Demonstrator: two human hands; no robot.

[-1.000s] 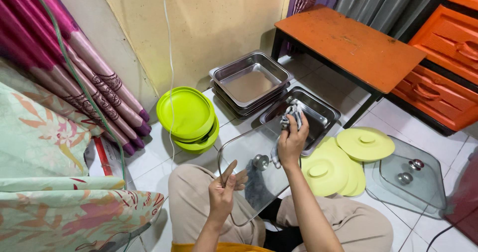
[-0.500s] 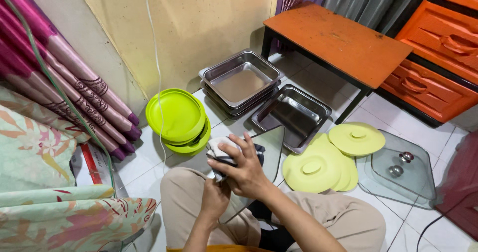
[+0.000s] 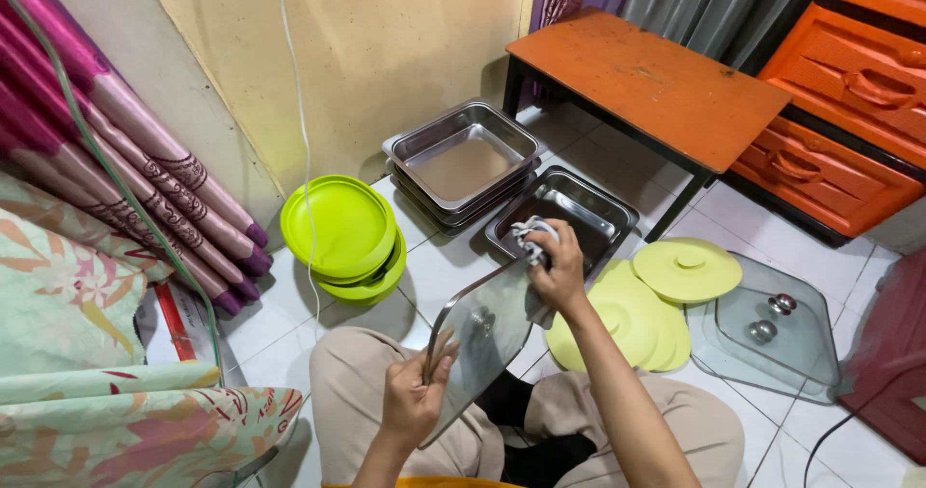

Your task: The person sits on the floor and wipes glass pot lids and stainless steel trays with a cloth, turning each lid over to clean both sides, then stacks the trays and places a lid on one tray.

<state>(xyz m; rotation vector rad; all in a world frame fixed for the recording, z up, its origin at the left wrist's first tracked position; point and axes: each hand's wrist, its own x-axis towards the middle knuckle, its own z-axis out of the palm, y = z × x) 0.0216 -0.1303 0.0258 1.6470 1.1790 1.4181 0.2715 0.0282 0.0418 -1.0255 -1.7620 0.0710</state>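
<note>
White floor tiles (image 3: 444, 271) run between a yellow wall and an orange bench (image 3: 656, 83). At far left lean rolled pink fabrics (image 3: 145, 170), then stacked lime green plates (image 3: 342, 228) rest on the floor. Next, the left hand (image 3: 410, 401) grips the lower edge of a glass lid (image 3: 482, 329), which is held tilted over the person's lap. Behind it sit stacked steel trays (image 3: 463, 155) and a single tray (image 3: 569, 213). The right hand (image 3: 558, 266) presses a bunched cloth (image 3: 531, 237) against the lid's upper edge. Further right lie lime green lids (image 3: 666, 285) and two more glass lids (image 3: 781, 329).
</note>
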